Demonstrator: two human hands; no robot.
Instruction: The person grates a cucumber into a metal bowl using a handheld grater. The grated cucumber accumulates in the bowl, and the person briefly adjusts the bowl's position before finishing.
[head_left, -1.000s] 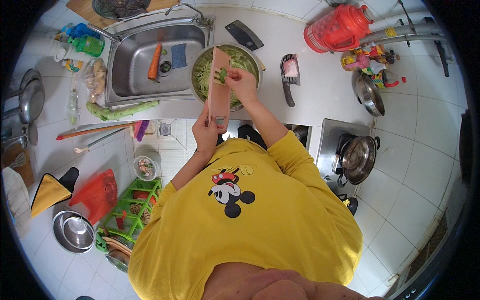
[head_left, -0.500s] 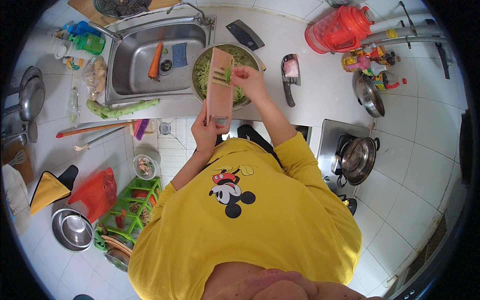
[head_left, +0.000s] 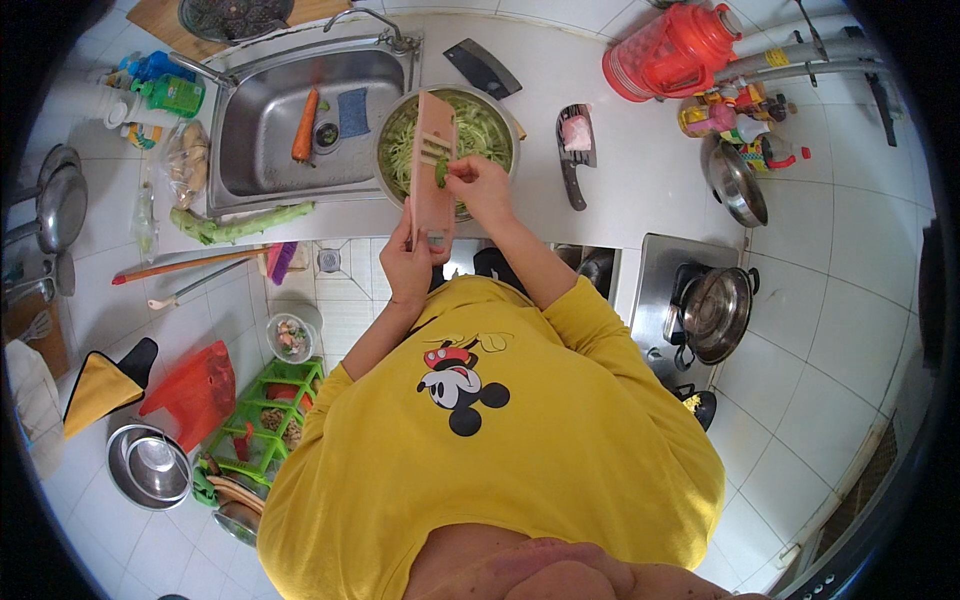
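My left hand point(head_left: 405, 268) is closed round the near end of a pinkish grater board point(head_left: 432, 205), which leans over a steel bowl point(head_left: 514, 150). Pale green shreds point(head_left: 478, 130) fill much of the bowl. Pinched in the fingers of my right hand point(head_left: 480, 188) is a small green vegetable piece point(head_left: 441, 172), against the board just below its slotted blades. The fingertips partly cover this piece, so its exact kind is unclear.
Left of the bowl, a steel sink point(head_left: 255, 165) holds a carrot point(head_left: 305, 125) and a blue sponge point(head_left: 353, 112). A cleaver point(head_left: 482, 68) lies behind the bowl. Rightward are a knife point(head_left: 572, 180) with a pale pink piece on it, a red thermos point(head_left: 672, 52) and a stove pot point(head_left: 716, 315).
My right hand has slid the green piece down the board toward me, from the blades to just below them. The left hand still holds the board.
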